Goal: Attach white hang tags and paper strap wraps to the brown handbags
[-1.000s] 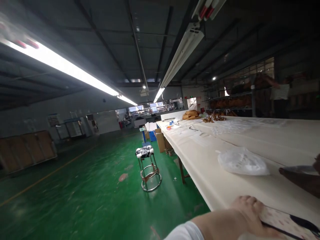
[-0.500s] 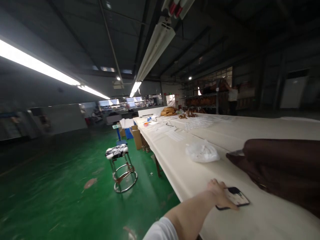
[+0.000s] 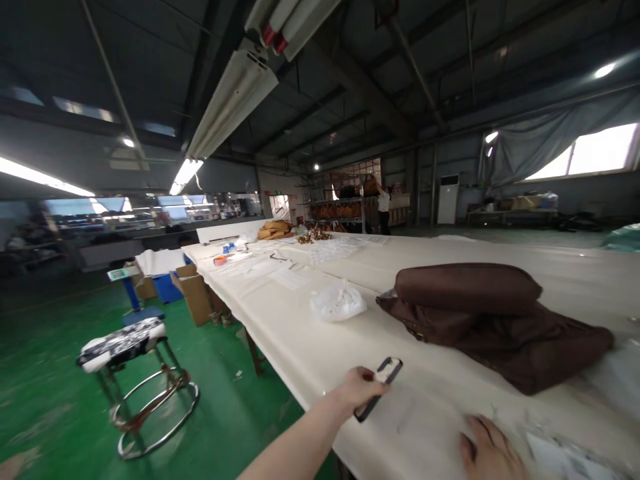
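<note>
My left hand (image 3: 361, 388) is closed on the edge of a smartphone (image 3: 389, 369), with the thumb and fingers pinching its dark rim. The phone is tilted up from the cream-covered table (image 3: 280, 327). At the lower edge of the view, my right hand (image 3: 493, 448) rests low over the tabletop, fingers stretched out and nothing seen in them. To its right lies something pale and glossy, like a clear plastic packet (image 3: 565, 453), partly blurred. A dark brown fabric bag (image 3: 480, 313) lies beyond both hands.
A bundled white plastic bag (image 3: 339, 301) sits ahead of my left hand. Tan fabric pieces (image 3: 274, 230) and a roll of orange tape (image 3: 220, 260) lie farther along the table. A stool (image 3: 123, 343) stands at the left. A person (image 3: 383, 207) works by distant racks.
The view has swung right. My left hand has picked the phone's edge up off the table, where the phone lay flat before. My right hand has come into view.
</note>
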### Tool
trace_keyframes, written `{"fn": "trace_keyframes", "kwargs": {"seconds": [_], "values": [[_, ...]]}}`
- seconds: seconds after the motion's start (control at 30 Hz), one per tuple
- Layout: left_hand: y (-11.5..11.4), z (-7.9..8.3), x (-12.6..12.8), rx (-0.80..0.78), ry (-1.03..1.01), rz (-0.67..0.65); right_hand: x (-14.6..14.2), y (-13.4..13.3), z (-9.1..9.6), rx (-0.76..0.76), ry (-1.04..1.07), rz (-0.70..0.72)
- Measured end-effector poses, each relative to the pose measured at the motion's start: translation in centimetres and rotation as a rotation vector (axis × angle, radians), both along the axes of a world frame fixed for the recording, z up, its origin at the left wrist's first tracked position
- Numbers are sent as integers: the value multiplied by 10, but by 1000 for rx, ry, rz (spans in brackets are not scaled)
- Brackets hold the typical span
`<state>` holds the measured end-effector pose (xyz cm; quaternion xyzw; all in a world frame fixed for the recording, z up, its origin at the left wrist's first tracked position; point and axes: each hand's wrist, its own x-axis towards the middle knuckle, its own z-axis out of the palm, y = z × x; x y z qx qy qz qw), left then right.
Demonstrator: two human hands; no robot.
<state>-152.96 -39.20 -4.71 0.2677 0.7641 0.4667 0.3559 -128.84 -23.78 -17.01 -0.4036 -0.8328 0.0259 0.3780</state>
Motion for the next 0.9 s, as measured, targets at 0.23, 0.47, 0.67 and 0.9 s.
{"fn": "trace_keyframes", "kwargs": {"seconds": [0.23, 0.47, 0.67, 0.9], "values": [[-103, -13, 21, 243, -1146, -25, 13, -49, 64, 214, 77, 29], [-178, -44, 47, 179, -1381, 123, -1, -144, 111, 100, 171, 317], [-195, -80, 76, 108, -1405, 240, -22, -190, 83, -377, 132, 692], [-198, -112, 88, 77, -1334, 331, -42, -220, 10, -651, 32, 798]]}}
